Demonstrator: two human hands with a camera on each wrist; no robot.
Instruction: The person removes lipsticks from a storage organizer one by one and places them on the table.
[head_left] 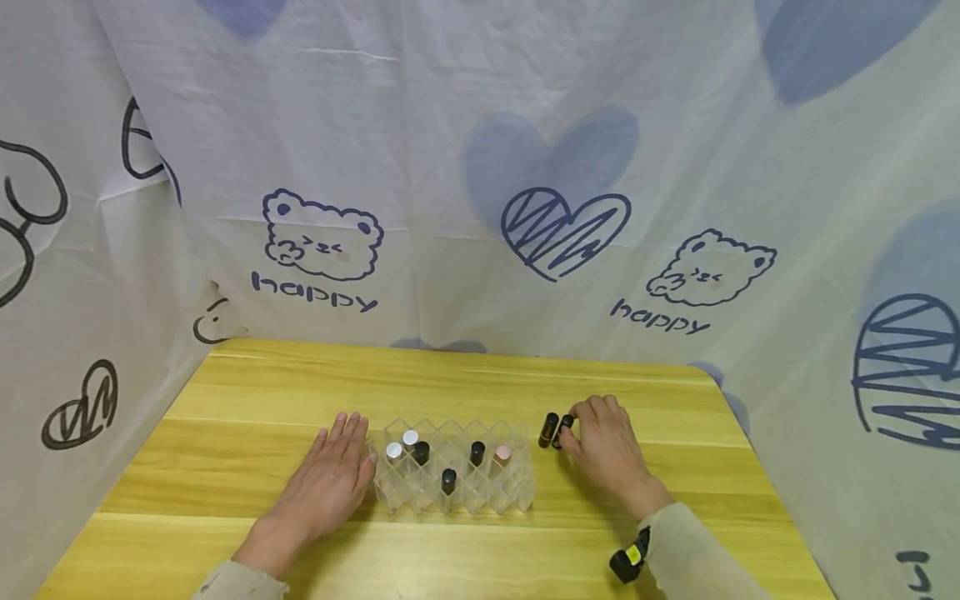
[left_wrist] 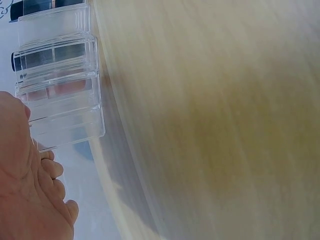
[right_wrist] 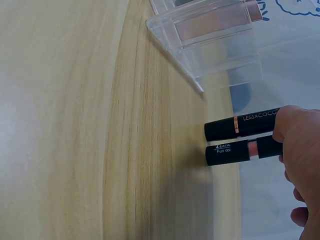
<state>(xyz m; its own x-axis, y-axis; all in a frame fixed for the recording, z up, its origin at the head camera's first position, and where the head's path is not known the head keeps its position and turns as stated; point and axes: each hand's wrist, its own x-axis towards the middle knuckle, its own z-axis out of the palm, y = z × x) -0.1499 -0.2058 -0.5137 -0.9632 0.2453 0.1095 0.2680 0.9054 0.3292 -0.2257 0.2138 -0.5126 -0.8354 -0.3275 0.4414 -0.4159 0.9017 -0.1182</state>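
A clear lipstick organizer (head_left: 450,492) with diamond-shaped compartments stands on the table. Several lipsticks are upright in it, among them a pink-capped one (head_left: 502,455) and a black one (head_left: 448,481). My left hand (head_left: 330,475) lies along the organizer's left side with fingers straight, the thumb against its wall. To the organizer's right, two black lipsticks stand side by side: one with a gold band (right_wrist: 236,126) and one with a pink band (right_wrist: 253,149). The thumb and fingers of my right hand (head_left: 611,446) pinch the top of the pink-banded lipstick; the fingertips are partly hidden.
The wooden table (head_left: 420,554) meets a white cloth (head_left: 442,275) printed with hearts and bears at its back and sides. A black strap device with a yellow mark (head_left: 630,560) is on the right wrist.
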